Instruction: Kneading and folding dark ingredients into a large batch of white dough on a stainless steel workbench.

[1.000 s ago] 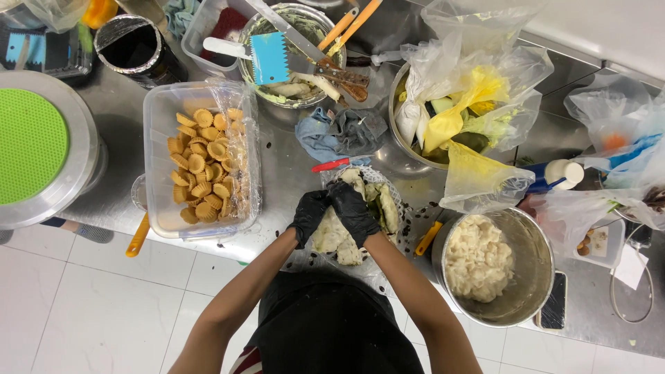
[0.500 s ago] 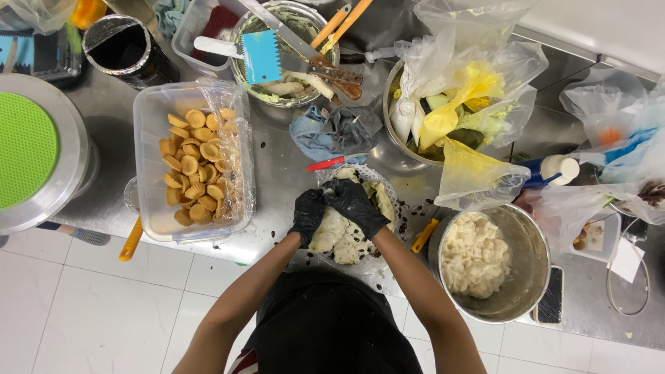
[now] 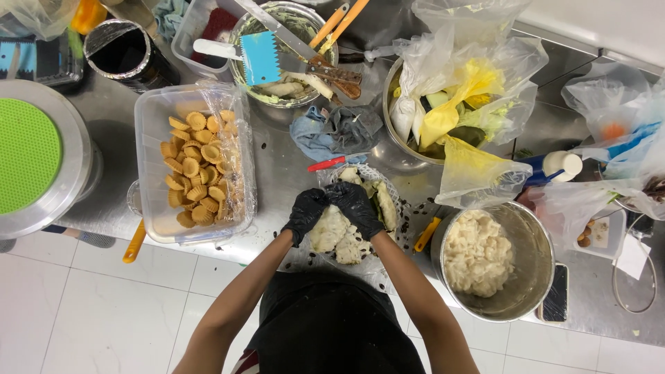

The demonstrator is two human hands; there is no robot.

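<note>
Both my hands wear black gloves and meet over a plastic-lined dish (image 3: pixel 388 181) of pale dough pieces (image 3: pixel 331 232) at the counter's front edge. My left hand (image 3: pixel 305 212) and my right hand (image 3: pixel 355 206) are closed together, fingers touching, on something small between them that I cannot make out. Pale lumps of dough lie just under the hands. A red-handled tool (image 3: pixel 325 163) lies right behind the dish.
A clear tub (image 3: pixel 154 138) of small fluted pastry cups (image 3: pixel 197 170) stands to the left. A steel pot (image 3: pixel 530 270) of pale filling sits to the right. Behind are a rag (image 3: pixel 336 131), a bowl with scraper and tongs (image 3: pixel 277 55), bagged vegetables (image 3: pixel 457 104), and a green-lidded tin (image 3: pixel 28 152).
My hands stay together over the dish, kneading slightly. The view has shifted a little; nothing else has moved.
</note>
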